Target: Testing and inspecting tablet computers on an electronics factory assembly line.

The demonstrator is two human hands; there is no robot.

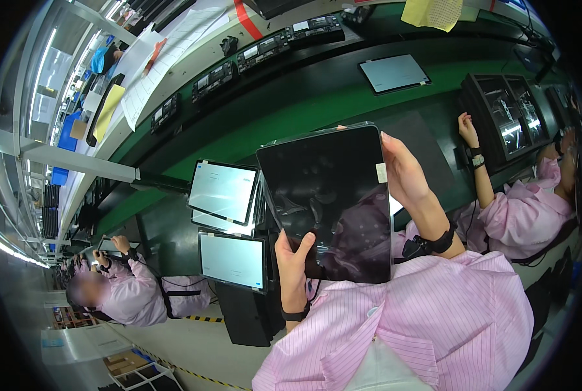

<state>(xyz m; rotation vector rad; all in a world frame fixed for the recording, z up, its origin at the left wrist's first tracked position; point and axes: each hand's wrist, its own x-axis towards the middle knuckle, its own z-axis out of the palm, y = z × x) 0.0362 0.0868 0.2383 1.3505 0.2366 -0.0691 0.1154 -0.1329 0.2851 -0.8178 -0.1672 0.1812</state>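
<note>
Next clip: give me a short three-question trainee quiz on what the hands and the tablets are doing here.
1. True or false: both hands grip the dark tablet.
2. Which tablet has a dark screen? A) the one held up B) the upper lit tablet on the stand C) the lower lit tablet
3. Fill in: the far tablet lies flat on the green ____.

Key:
1. True: the left hand holds the lower edge with the thumb on the screen, and the right hand holds the right edge.
2. A
3. Bench.
</note>
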